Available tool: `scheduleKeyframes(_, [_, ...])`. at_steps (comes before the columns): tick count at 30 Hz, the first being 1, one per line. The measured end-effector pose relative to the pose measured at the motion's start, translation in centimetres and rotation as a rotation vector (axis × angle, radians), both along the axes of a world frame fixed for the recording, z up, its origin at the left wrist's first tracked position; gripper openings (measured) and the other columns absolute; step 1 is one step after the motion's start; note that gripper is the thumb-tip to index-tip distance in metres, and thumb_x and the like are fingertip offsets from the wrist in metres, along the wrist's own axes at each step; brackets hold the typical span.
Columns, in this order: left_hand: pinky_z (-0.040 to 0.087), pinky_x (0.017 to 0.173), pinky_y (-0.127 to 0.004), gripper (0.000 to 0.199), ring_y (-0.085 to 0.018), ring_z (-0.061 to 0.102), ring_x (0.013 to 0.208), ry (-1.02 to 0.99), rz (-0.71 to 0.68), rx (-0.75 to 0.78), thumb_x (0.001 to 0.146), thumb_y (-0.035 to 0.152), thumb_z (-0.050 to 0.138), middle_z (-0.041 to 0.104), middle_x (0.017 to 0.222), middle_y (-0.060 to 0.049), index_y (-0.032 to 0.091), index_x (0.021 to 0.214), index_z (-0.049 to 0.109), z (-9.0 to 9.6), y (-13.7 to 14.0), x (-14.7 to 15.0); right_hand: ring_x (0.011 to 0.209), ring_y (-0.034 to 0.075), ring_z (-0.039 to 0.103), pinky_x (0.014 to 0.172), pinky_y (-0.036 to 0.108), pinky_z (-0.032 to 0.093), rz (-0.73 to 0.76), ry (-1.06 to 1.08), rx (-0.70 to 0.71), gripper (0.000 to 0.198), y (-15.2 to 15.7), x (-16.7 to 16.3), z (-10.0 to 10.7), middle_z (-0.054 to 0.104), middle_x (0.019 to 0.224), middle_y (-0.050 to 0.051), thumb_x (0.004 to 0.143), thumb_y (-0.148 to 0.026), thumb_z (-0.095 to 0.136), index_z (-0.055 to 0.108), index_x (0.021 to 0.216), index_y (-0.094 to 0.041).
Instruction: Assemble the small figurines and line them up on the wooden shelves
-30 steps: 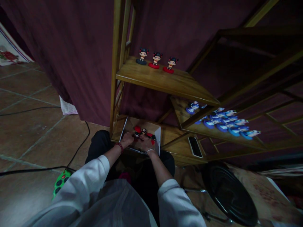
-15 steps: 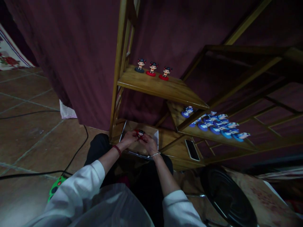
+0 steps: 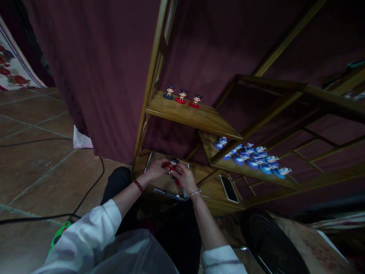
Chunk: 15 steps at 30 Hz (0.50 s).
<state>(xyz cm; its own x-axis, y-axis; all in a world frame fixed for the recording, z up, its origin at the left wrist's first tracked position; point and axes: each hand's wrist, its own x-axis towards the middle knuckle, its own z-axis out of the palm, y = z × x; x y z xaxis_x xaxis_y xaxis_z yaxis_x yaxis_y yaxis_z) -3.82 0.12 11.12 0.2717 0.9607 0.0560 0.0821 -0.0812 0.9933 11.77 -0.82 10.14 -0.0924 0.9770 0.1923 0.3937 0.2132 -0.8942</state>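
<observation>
Between my two hands is a small figurine [image 3: 172, 164] with black hair and red clothing, held upright over an open shallow box [image 3: 159, 183]. My left hand [image 3: 156, 169] grips its left side with closed fingers. On the other side, the fingers of my right hand [image 3: 185, 179] close on the same figurine. Something red shows low in the box, partly covered by my right hand. Three similar dark-haired figurines [image 3: 182, 96] stand in a row on the wooden shelf [image 3: 182, 114] above, one on a dark base and two on red bases.
Several blue-and-white figurines [image 3: 253, 158] crowd a lower shelf to the right. A phone [image 3: 229, 189] lies on the bottom board. A round black seat [image 3: 273, 239] stands at the lower right. Dark red curtain [image 3: 114, 76] hangs behind, and a black cable [image 3: 91, 188] crosses the tiled floor.
The figurine has come up slightly from the box in both hands and now shows more of its red body. My view has shifted a little.
</observation>
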Motion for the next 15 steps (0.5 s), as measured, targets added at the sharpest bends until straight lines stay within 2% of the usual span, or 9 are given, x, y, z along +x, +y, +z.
scheduleKeyframes(7, [0.045, 0.061, -0.022, 0.023, -0.011, 0.055, 0.064, 0.035, 0.003, 0.091, 0.068, 0.011, 0.053, 0.061, 0.073, -0.001, 0.012, 0.089, 0.059, 1.9, -0.4, -0.2, 0.07, 0.015, 0.06, 0.066, 0.029, 0.05, 0.033, 0.016, 0.004, 0.041, -0.8, -0.1, 3.1, 0.064, 0.076, 0.001, 0.062, -0.044, 0.068, 0.06, 0.093, -0.019])
scheduleKeyframes(15, [0.045, 0.067, -0.024, 0.025, -0.013, 0.056, 0.073, 0.092, 0.029, 0.255, 0.069, 0.018, 0.057, 0.063, 0.082, -0.004, 0.013, 0.093, 0.059, 5.7, -1.6, -0.8, 0.07, 0.013, 0.058, 0.067, 0.027, 0.05, 0.029, 0.018, 0.066, 0.039, -2.0, -0.2, 7.0, 0.06, 0.079, 0.002, 0.062, -0.041, 0.069, 0.06, 0.092, -0.018])
